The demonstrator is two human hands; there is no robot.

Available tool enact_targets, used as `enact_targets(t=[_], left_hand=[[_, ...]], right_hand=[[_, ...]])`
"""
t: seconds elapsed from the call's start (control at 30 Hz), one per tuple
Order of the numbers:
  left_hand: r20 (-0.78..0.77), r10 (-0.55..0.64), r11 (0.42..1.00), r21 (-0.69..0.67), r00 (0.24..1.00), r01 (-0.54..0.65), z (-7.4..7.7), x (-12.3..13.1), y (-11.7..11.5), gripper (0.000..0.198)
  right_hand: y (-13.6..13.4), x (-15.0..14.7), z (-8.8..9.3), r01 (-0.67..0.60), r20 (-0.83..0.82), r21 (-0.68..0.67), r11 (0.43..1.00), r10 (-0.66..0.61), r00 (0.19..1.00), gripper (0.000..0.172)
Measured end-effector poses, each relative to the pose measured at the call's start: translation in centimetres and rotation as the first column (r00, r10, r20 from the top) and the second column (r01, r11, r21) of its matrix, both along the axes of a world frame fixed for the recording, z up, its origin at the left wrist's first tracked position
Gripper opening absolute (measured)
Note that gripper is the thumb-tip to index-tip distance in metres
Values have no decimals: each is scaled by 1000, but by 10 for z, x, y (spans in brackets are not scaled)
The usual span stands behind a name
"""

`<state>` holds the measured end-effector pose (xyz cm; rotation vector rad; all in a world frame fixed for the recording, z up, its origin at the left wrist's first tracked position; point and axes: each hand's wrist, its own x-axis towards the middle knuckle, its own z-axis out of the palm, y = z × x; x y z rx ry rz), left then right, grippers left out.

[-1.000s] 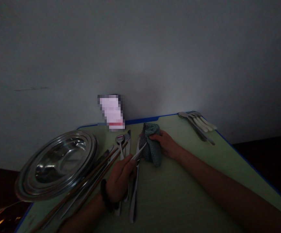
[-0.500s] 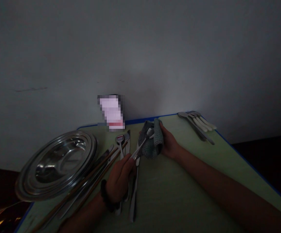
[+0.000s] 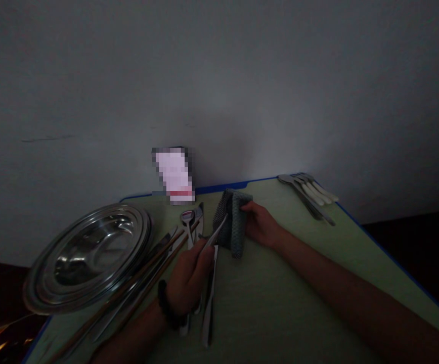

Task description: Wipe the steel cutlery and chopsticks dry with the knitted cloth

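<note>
The room is dark. The left hand [image 3: 189, 275] is closed around the near end of a thin silver piece [image 3: 215, 233], pinching it with the fingers and thumb. It may be a spoon, but the light is dim and its far end is tucked into the cloth [image 3: 231, 227]. The piece slants up and away from the left hand, out over the middle of the green table [image 3: 299, 263]. The right hand [image 3: 262, 227] grips the gray cloth, folded around the tip of the silver piece. The cloth is held up a little near the far edge of the table. A dark band [image 3: 164, 306] sits on the left wrist. Under the left hand lies more silverware [image 3: 208, 313], flat on the table. Just to the left are long brown sticks [image 3: 139, 283], and next to them a stack of big shiny metal plates [image 3: 90, 253]. Far off at the right corner is a small bunch of white-handled cutlery [image 3: 310, 194]. A blurry white card [image 3: 174, 174] leans on the gray wall behind.
</note>
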<state>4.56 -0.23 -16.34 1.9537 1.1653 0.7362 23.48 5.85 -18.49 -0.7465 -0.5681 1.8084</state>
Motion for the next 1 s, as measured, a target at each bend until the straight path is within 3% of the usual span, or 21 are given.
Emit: enact_targets(t=[0.13,0.33,0.47,0.67,1.0], left_hand=[[-6,-1,1000,-7,1000,1,1,0,1,31],[-46,6,1000,21,999,-6,-7,-3,0,33],[-65,20,999,51,998,-17,-7,-2,0,33],[-53,-3,1000,7,999,3,-3,-2,0,34],[-52,-52,997,47,997,55,-3,-3,0,33]], right_hand=[[-2,-1,3,11,-15,-13,1000,-12,1000,10],[-5,-4,0,16,99,77,997,-23,995,25],[-3,-6,-6,57,132,70,996,-66,989,24],[-2,-6,-7,13,99,83,996,-21,995,21],[-3,-2,0,9,132,-32,999,-5,991,13]])
